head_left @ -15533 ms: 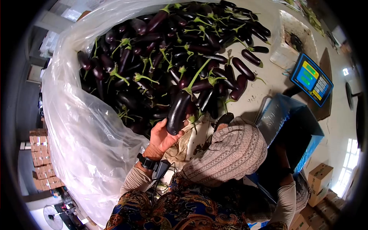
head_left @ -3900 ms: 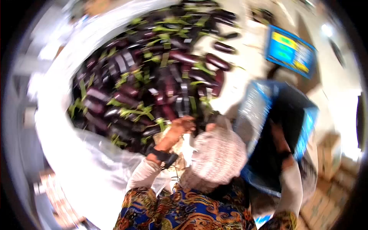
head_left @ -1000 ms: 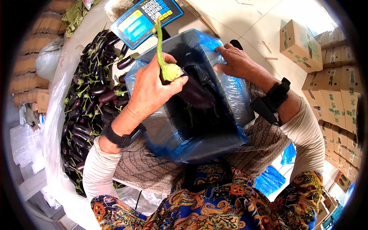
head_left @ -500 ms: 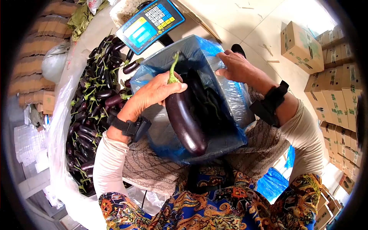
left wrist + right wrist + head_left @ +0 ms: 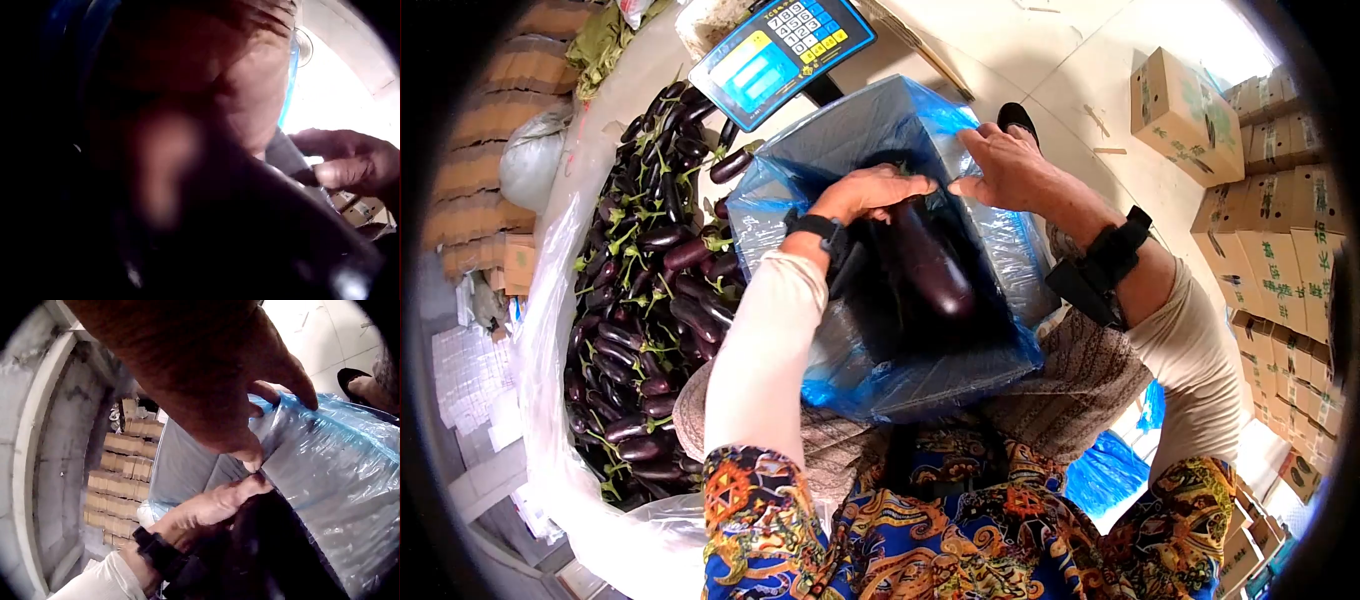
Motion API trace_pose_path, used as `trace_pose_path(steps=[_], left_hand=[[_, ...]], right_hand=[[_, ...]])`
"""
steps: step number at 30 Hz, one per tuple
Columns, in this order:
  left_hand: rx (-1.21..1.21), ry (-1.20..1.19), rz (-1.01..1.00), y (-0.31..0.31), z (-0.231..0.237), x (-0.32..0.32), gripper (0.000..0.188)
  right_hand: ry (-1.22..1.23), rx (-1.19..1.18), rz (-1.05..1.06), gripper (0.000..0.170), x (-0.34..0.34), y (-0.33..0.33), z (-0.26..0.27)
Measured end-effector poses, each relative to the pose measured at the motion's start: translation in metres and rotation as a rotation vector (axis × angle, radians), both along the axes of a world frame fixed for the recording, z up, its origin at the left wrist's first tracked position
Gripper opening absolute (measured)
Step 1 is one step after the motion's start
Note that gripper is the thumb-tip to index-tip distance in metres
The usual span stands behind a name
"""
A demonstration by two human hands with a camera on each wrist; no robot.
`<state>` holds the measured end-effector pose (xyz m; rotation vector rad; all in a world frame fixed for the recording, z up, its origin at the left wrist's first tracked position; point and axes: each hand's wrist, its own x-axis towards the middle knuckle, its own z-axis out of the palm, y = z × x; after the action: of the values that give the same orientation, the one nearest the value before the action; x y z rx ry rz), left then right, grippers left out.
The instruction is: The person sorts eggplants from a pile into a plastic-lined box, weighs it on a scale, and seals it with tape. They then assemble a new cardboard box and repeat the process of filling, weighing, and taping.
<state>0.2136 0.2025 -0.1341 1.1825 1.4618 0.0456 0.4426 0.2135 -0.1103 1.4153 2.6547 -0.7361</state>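
Note:
In the head view my left hand (image 5: 867, 192) reaches into a box (image 5: 795, 300) lined with blue plastic film. It grips a dark purple eggplant (image 5: 935, 268) near its stem end, the blunt end slanting down to the right. The fingers under the eggplant are mostly hidden. My right hand (image 5: 1012, 170) holds the box's right side, its thumb at the inner rim and its fingers over the film (image 5: 350, 462), as the right wrist view shows. The left wrist view is dark; the eggplant (image 5: 312, 219) crosses its lower part, with my right hand (image 5: 350, 165) beyond.
A large heap of eggplants (image 5: 650, 240) lies at the left on clear plastic sheeting (image 5: 550, 330). The blue scale display (image 5: 780, 55) stands behind the box. Cartons (image 5: 1185, 120) are stacked at the right, and blue film (image 5: 1105, 470) lies on the floor by my leg.
Between the two older frames and the last second, the view has turned from the heap to the box. My left hand has since lowered the eggplant into the box; the right hand stays at the rim.

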Motion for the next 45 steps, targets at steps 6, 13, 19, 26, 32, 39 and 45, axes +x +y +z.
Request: trace_pose_path(steps=[6, 13, 19, 26, 32, 39, 45], left_hand=[[-0.063, -0.257, 0.260, -0.020, -0.043, 0.012, 0.083], [0.218, -0.073, 0.094, -0.056, -0.066, 0.031, 0.034], [0.265, 0.149, 0.017, -0.051, -0.068, 0.039, 0.044], [0.267, -0.025, -0.276, -0.054, 0.083, -0.048, 0.050], [0.504, -0.281, 0.467, -0.140, 0.164, -0.218, 0.038], [0.710, -0.088, 1.345, -0.380, -0.006, -0.350, 0.013], [0.658, 0.477, 1.710, -0.645, -0.025, -0.371, 0.011]], right_hand=[[0.029, 0.042, 0.006, 0.064, -0.003, -0.004, 0.002], [0.003, 0.038, 0.027, 0.066, -0.007, -0.017, 0.012], [-0.023, 0.029, 0.007, 0.074, -0.010, -0.017, 0.005], [-0.157, 0.137, 0.098, 0.054, -0.004, -0.029, 0.044], [-0.076, 0.399, -0.069, 0.050, -0.005, -0.049, 0.099], [0.013, -0.171, 0.165, 0.052, -0.049, -0.088, 0.122], [-0.006, -0.293, 0.381, 0.054, -0.067, -0.105, 0.095]])
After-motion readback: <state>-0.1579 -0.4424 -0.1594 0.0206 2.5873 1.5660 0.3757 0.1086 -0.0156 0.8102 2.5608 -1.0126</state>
